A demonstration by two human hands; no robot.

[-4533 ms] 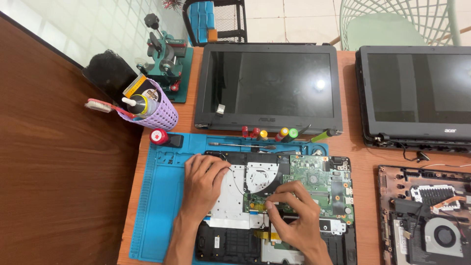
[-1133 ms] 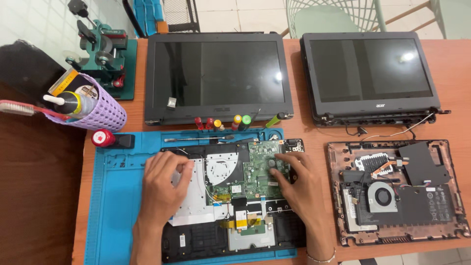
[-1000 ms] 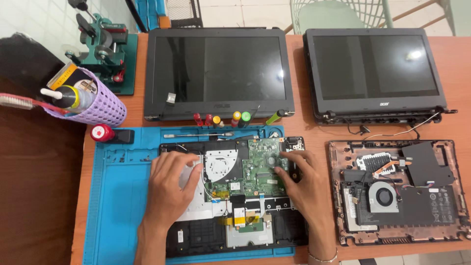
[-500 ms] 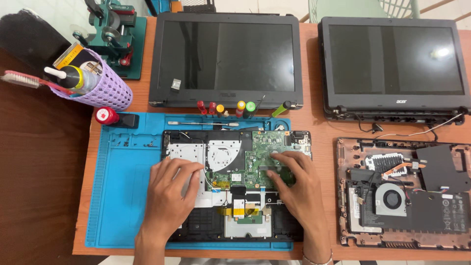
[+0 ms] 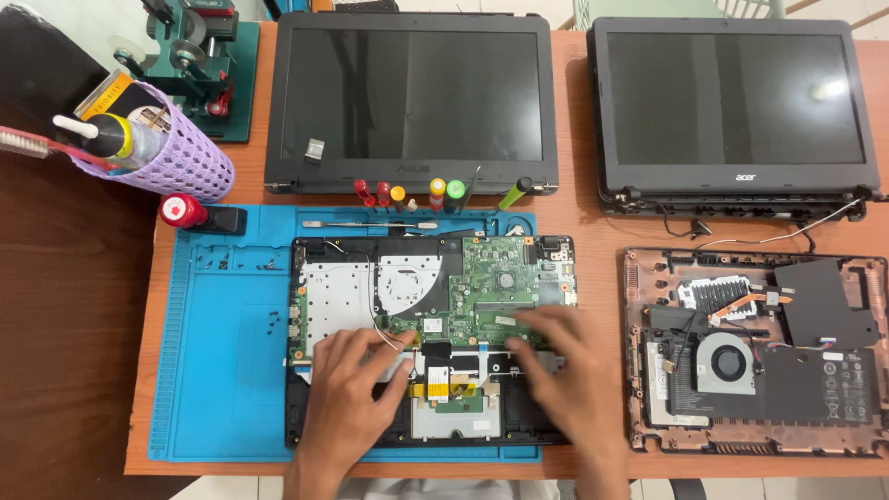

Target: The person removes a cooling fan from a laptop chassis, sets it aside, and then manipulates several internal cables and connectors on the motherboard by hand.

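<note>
Opened laptop base [image 5: 370, 287] on blue repair mat [image 5: 222, 370]; left hand [image 5: 347, 393] flat, fingers spread near green motherboard [image 5: 495, 282]; right hand [image 5: 569, 366] fingers spread, pressing lower edge.

Both hands flat on opened laptop base [image 5: 352, 278] on blue mat [image 5: 222, 370]: left hand [image 5: 347, 389] by the white metal plate, right hand [image 5: 565, 366] below green mainboard [image 5: 495, 282]. Fingertips blurred, prob. pressing, grip unclear. 2nd stripped laptop [image 5: 755, 352] to the right.
</note>
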